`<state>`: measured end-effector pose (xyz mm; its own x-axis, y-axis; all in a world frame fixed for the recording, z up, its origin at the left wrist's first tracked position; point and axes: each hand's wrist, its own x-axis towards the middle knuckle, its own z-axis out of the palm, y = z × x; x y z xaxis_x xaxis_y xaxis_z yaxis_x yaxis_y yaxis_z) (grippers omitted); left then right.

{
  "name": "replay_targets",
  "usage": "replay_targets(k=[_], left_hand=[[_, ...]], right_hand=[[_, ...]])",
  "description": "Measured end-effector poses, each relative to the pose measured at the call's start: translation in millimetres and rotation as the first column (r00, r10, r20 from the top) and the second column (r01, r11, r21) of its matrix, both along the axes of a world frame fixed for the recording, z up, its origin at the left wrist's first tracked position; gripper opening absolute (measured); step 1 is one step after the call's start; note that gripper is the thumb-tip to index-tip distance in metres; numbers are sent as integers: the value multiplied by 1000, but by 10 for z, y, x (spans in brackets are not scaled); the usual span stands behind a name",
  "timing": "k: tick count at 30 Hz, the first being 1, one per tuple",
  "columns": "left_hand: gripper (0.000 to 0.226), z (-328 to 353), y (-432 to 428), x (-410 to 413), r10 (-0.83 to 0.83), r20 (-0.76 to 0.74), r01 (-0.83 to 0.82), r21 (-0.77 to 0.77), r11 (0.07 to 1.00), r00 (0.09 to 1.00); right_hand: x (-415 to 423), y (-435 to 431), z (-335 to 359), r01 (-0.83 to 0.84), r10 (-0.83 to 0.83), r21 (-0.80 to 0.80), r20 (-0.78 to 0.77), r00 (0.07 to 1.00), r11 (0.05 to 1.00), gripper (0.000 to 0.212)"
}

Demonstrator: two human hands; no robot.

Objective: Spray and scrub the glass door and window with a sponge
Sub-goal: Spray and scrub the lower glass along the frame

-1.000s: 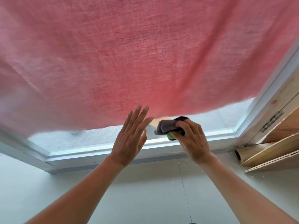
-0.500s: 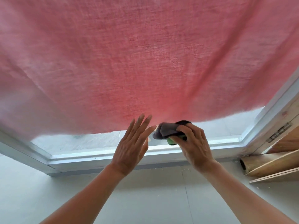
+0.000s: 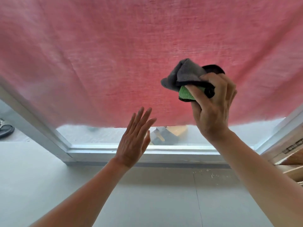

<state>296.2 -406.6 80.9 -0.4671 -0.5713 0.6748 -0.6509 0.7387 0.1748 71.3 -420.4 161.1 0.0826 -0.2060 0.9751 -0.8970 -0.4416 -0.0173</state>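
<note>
The left hand (image 3: 132, 141), fingers straight and flat, sits at the hem of the pink curtain (image 3: 114, 54), probably to clear it off the glass door (image 3: 98, 135). At its one o'clock, the right hand (image 3: 211, 110) grips the green sponge (image 3: 185, 95) bundled in a grey cloth (image 3: 185, 74), in front of the curtain.

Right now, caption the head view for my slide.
Right hand holds the sponge before the pink curtain; left hand open below.

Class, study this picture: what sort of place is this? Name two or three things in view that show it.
Probably a room in a home, at a glass door: a pink curtain hangs over it, its white frame meets the floor, and wooden boards lie at right.
</note>
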Motion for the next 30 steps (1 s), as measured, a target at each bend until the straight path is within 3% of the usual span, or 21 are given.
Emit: replay_targets(k=[8, 13, 18, 20, 23, 27, 30], left_hand=[[59, -43, 21, 138, 38, -21, -39, -24, 999, 999], [60, -60, 24, 223, 57, -17, -57, -18, 998, 998], [63, -61, 23, 289, 41, -10, -41, -15, 999, 999], [62, -51, 26, 310, 32, -8, -32, -11, 999, 999], [62, -32, 28, 346, 41, -13, -41, -14, 999, 999], [61, -21, 38, 415, 56, -18, -56, -8, 998, 998], [60, 16, 52, 465, 64, -38, -64, 0, 998, 997]], right_hand=[[138, 156, -1095, 58, 52, 288, -360, 932, 956, 32], [259, 218, -1447, 127, 31, 390, -372, 928, 912, 44], [313, 285, -1746, 169, 139, 538, -485, 864, 826, 35], [352, 296, -1830, 192, 177, 615, -487, 855, 765, 46], [356, 307, -1782, 165, 184, 637, -444, 877, 753, 52], [383, 295, -1440, 85, 145, 567, -348, 926, 819, 59], [477, 214, -1015, -5, 114, 429, -228, 967, 903, 52]])
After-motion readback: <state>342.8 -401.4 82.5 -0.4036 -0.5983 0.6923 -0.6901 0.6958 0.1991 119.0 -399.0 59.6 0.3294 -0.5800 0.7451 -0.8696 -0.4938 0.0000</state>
